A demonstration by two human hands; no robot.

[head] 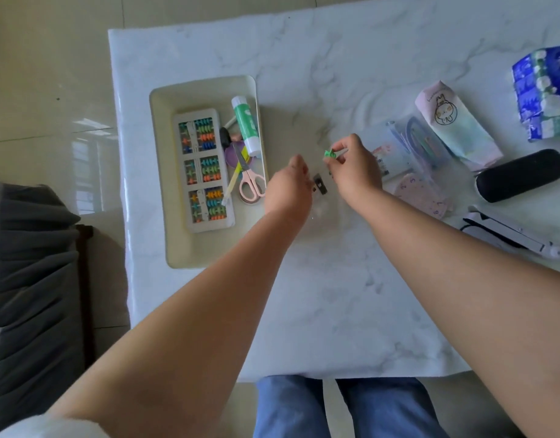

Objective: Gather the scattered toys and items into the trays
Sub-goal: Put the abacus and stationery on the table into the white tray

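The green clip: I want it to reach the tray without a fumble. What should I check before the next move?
1. Right hand pinches green clip: ok.
2. Left hand holds nothing: cannot tell.
3. Tray has bare floor near the person: ok.
4. Black clip between the hands, still on the table: not ok.
5. Path to tray free: not ok, left hand between.

a home room: marble-look table (335, 295) on glossy floor tiles (51, 90), grey sofa (32, 279) beside it
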